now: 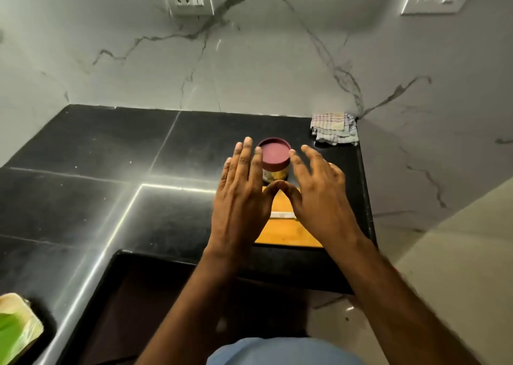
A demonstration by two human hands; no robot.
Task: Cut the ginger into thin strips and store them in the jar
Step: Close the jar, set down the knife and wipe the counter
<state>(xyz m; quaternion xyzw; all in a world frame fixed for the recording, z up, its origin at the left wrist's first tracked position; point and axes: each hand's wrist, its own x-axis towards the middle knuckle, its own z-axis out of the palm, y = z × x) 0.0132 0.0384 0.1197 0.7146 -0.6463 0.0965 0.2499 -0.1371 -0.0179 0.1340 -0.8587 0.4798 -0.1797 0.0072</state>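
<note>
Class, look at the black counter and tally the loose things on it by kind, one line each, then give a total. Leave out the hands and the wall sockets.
Jar with maroon lid: 1
Wooden cutting board: 1
Knife, mostly hidden by the hands: 1
Checked cloth: 1
Wrapped green packet at the left edge: 1
Total: 5

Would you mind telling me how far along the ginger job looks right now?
It could be the start or the end. The jar stands closed under its lid, behind the cutting board. Both hands, left and right, hover open above the board, holding nothing. No ginger or strips are visible, and the jar's contents cannot be judged.
</note>
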